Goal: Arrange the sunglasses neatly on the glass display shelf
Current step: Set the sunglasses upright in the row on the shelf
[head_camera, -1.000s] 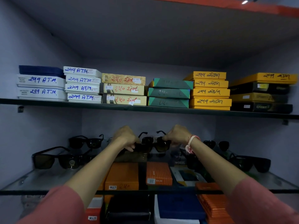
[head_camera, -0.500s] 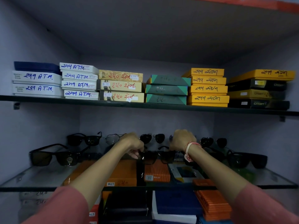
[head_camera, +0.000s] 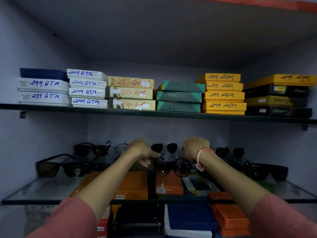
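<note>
A black pair of sunglasses (head_camera: pixel 173 169) with dark square lenses rests on the middle of the glass shelf (head_camera: pixel 42 191). My left hand (head_camera: pixel 142 152) pinches its left temple and my right hand (head_camera: pixel 195 148) grips its right temple. Behind them a row of aviator sunglasses (head_camera: pixel 164 147) stands at the back wall. A large dark pair (head_camera: pixel 60 167) sits at the left, another black pair (head_camera: pixel 92 149) behind it, and a dark pair (head_camera: pixel 265 170) at the right.
The upper shelf (head_camera: pixel 154 114) carries stacks of labelled boxes: white (head_camera: pixel 87 91), beige, green and yellow (head_camera: pixel 223 95). Orange boxes (head_camera: pixel 133 186) and dark boxes show through the glass from the shelf below. Side walls close in at left and right.
Both hands lowered the held sunglasses from in front of the back row down toward the glass shelf, and drew them slightly nearer to the front. The back-row aviators became visible.
</note>
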A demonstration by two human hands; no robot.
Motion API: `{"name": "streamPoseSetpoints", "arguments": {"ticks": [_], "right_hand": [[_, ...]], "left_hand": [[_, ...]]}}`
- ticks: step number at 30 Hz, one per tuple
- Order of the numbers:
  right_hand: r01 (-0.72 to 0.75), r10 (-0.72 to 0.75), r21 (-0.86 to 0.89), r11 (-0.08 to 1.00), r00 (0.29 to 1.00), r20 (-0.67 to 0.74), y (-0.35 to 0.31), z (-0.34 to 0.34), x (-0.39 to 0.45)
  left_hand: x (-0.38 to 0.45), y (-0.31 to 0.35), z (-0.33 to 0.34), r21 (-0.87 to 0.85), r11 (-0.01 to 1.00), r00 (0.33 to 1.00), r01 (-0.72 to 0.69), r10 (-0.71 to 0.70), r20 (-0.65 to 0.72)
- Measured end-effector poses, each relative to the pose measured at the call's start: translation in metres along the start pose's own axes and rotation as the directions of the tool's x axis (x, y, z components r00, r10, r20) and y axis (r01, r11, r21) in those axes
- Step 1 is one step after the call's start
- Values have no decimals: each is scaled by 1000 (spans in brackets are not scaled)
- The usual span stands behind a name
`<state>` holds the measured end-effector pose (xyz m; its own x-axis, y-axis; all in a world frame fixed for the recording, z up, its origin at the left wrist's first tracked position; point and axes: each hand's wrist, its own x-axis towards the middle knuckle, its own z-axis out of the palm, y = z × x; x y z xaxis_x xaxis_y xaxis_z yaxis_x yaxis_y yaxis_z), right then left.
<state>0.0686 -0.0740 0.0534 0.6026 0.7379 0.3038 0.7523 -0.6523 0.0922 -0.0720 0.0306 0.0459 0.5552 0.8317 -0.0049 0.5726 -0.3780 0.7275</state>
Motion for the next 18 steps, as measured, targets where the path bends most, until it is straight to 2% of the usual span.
{"name": "streamPoseSetpoints", "arguments": {"ticks": [3,5,6,9,11,13,16,18], "right_hand": [[57,-53,44,997,995,-88,-11,-12,10],[134,-123,151,979,989,-78,-27,-13,23],[172,-163,212,962,985,-60,-37,-12,30],[257,-264,293,921,964,-16,-68,-5,48],[343,-374,267,900,925,70,-88,-2,51],[415,-448,191,889,876,180,-104,2,50],[422,-434,106,900,858,276,-116,20,55],[414,-433,126,902,866,252,-118,26,56]], "left_hand": [[3,-10,-26,84,996,987,-36,48,-153],[5,-24,-46,248,969,965,-22,86,-247],[6,-31,-54,312,950,966,1,80,-248],[12,-51,-67,440,898,995,-4,49,-92],[17,-60,-66,511,859,999,-16,34,-25],[24,-67,-65,523,852,998,-35,52,-18],[32,-75,-65,526,848,998,-61,66,10],[33,-80,-64,514,854,997,-80,77,26]]}}
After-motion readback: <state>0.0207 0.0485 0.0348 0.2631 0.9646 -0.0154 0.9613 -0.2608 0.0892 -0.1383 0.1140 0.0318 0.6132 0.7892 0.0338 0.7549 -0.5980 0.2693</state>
